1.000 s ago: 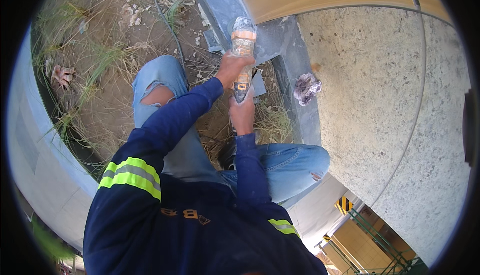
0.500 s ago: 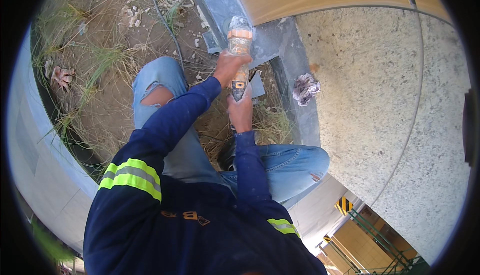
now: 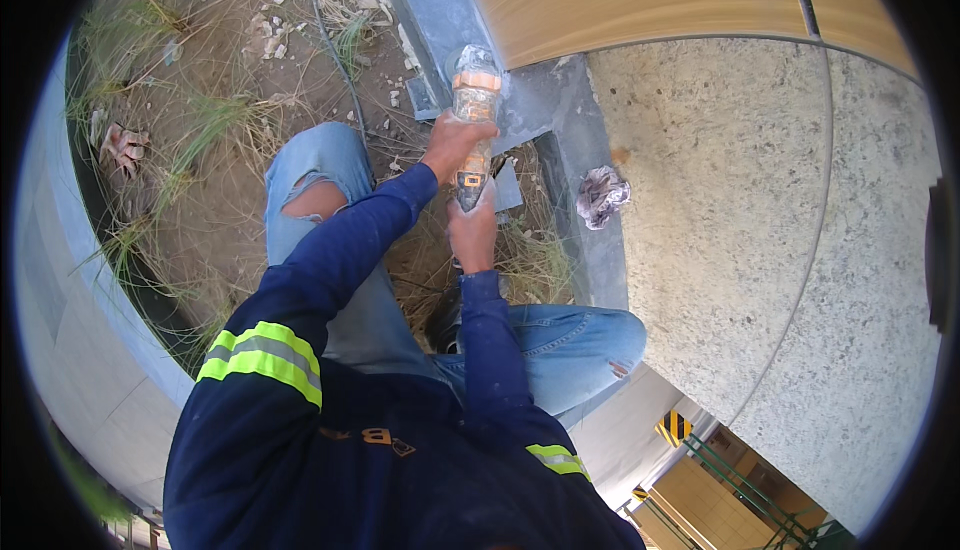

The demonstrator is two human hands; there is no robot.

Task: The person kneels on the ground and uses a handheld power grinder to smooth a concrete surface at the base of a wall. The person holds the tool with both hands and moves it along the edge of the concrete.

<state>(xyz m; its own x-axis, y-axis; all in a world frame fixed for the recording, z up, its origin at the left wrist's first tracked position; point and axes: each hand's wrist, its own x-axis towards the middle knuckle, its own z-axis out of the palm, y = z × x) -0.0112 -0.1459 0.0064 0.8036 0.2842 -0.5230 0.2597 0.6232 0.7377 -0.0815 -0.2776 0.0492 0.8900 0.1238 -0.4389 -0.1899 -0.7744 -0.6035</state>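
Gripping the dusty orange-and-black cylindrical power tool [image 3: 477,102] at 12 o'clock, your left hand [image 3: 457,146] wraps its middle while your right hand [image 3: 472,234] curls around its dark rear end. Expect it to feel fairly heavy, rigid and perhaps slippery with dust; barrel and tail look the surest holds. Its head sits over the blue-grey stone ledge [image 3: 435,0]; contact, you can't tell. Mind the ledge's edges and the crumpled purplish-grey wad [image 3: 603,197] at 2 o'clock; wider room lies above the brown grassy soil [image 3: 225,75] at 10.

Brt daylight, soft shadows; strong fisheye bend, blk vignette, rim slightly blurry.
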